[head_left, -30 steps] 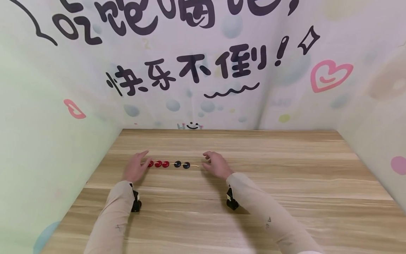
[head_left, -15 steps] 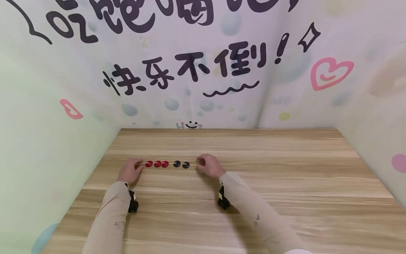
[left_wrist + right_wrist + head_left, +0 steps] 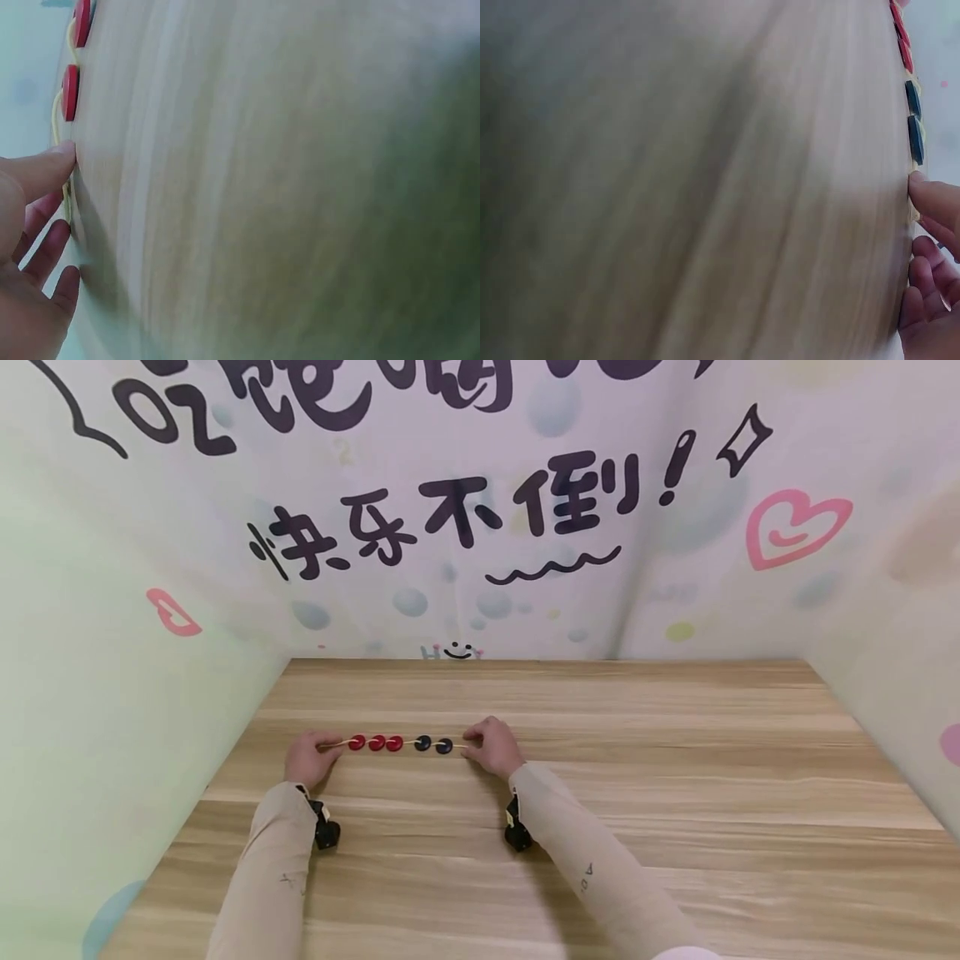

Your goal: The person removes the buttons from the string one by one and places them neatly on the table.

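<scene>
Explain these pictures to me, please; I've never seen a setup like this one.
No machine: these are a person's bare left hand and right hand. The wide picture comes from a camera worn on the head; the two close ones from black cameras at the wrists. Along the wood-grain table runs a pale cord threaded with three red discs and two dark discs. The left hand pinches the cord beside the red discs; the right hand pinches it beside the dark discs.

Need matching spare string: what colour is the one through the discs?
The string is pale yellow, clearest in the left wrist view.
</scene>
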`<state>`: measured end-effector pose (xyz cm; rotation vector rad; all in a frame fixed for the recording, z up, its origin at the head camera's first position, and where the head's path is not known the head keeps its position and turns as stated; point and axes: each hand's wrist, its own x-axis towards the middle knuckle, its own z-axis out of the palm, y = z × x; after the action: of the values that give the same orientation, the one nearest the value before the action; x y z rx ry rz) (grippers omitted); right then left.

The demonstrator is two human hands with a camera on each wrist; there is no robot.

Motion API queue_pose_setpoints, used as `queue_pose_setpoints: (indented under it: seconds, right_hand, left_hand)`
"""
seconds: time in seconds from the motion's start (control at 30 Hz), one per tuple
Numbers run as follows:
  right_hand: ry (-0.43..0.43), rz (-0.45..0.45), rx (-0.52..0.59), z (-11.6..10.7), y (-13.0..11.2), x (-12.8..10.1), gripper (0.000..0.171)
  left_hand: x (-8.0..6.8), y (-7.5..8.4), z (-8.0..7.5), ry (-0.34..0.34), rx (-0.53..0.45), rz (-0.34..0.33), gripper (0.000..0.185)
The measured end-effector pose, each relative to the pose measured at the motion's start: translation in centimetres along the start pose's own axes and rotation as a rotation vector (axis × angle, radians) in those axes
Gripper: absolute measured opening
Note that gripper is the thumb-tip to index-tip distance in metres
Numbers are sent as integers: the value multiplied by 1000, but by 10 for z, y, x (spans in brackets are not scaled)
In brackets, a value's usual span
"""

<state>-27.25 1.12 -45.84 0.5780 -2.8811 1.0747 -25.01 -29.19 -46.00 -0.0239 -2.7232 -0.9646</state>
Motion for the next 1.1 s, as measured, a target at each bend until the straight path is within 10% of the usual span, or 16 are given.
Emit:
queue_pose_setpoints:
  seconds: [1.1]
  right_hand:
    - [21, 9, 100, -4, 11, 1, 5]
  left_hand:
    - [-6, 1, 0, 34, -93, -163, 16]
